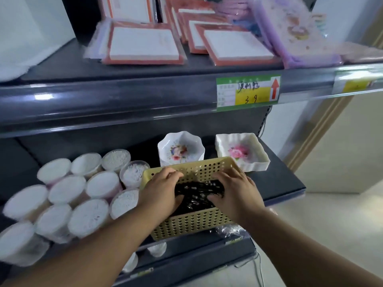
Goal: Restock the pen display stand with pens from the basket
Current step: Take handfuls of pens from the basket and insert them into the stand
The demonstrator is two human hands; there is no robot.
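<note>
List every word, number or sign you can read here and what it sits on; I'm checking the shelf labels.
"3 9", handwritten on the yellow field of the green-bordered paper price tag on the upper dark shelf rail.
Red upward arrow, printed at that tag's right end.
Handwritten characters above the number: too blurred to read.
Yellow tag further right: blurred, unreadable.
Small green tag on the lower rail: unreadable.
</note>
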